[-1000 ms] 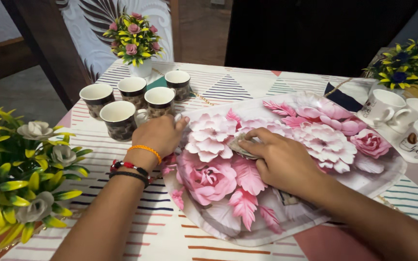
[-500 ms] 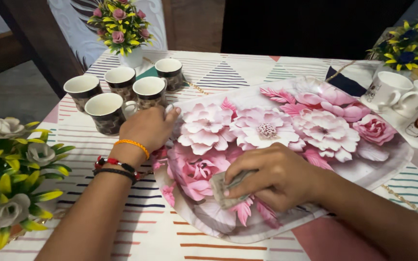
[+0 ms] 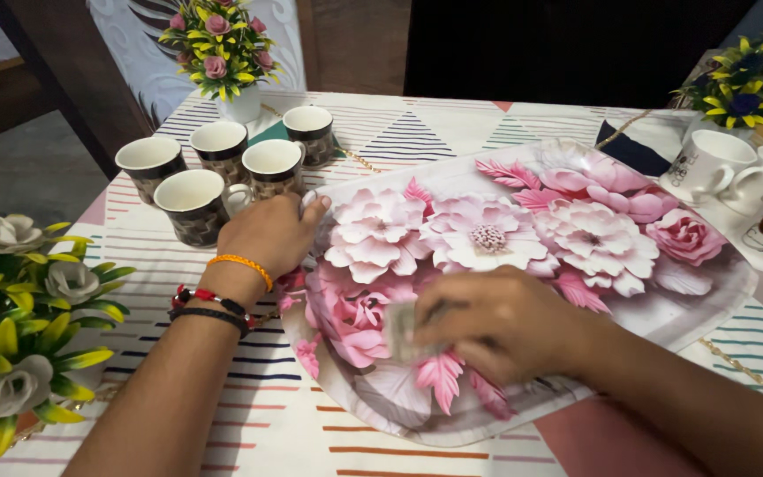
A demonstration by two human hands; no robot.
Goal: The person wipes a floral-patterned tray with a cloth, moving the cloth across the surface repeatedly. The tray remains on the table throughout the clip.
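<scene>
A large tray (image 3: 699, 300) printed with pink and white flowers lies on the striped tablecloth. My left hand (image 3: 268, 235), with an orange band and red and black bracelets at the wrist, grips the tray's left rim. My right hand (image 3: 487, 322) presses a small greyish cloth (image 3: 399, 331) onto the tray's near left part; hand and cloth are motion-blurred.
Several dark patterned cups (image 3: 194, 205) stand just left of the tray, behind my left hand. White cups (image 3: 708, 163) sit at the right. Flower pots stand at the back left (image 3: 221, 49), back right (image 3: 744, 84) and near left (image 3: 19, 309). A dark chair stands behind the table.
My right hand has slid the cloth from the tray's middle toward its near edge and keeps rubbing there. My left hand stays on the rim. The camera tipped down slightly.
</scene>
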